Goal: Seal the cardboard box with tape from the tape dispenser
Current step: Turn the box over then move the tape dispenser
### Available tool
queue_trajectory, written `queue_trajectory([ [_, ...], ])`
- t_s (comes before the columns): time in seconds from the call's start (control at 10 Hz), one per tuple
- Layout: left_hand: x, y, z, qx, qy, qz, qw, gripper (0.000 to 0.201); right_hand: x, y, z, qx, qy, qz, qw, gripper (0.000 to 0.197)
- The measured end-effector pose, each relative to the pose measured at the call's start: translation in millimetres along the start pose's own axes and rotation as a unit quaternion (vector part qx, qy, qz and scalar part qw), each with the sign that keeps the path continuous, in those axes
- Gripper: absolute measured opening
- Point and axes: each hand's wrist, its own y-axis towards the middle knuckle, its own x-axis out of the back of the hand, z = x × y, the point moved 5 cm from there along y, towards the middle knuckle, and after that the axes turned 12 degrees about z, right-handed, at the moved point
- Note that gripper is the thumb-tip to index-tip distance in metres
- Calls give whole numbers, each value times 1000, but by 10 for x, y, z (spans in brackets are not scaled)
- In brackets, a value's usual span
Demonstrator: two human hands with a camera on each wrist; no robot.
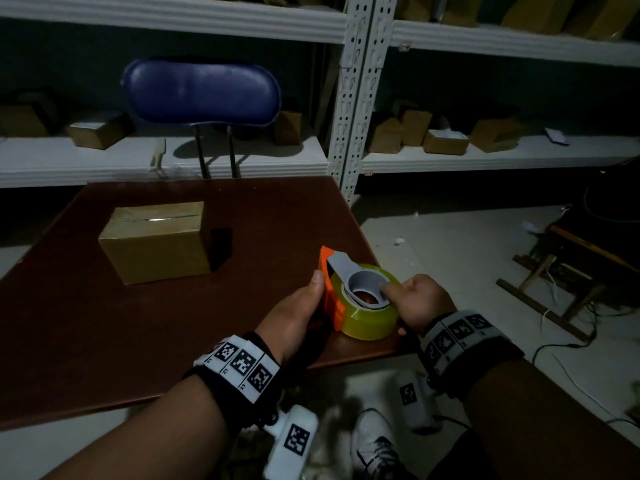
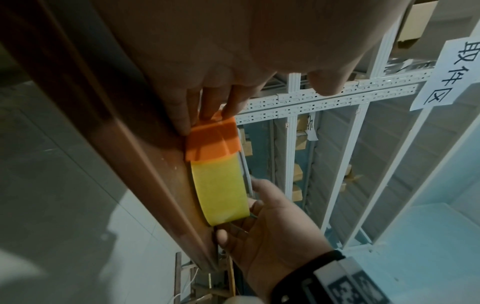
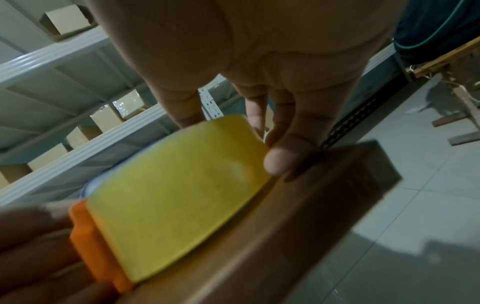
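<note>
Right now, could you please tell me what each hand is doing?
Left hand: fingers and thumb grip the orange end of the tape dispenser.
Right hand: curled round the yellow tape roll, holding it on the table.

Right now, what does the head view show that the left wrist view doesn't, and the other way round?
Only the head view shows the cardboard box standing apart on the table, the blue chair, and the dispenser's grey hub. Only the left wrist view shows the paper sign on the shelving and the table's edge from the side. Both show the tape dispenser with the left hand at its orange end and the right hand gripping the yellow roll.
</note>
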Motion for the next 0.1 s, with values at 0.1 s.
queue_trajectory([
  [0.1, 95, -49, -62, 4, -4, -58, 998, 48, 108, 27, 39, 7, -31, -64, 997, 59],
])
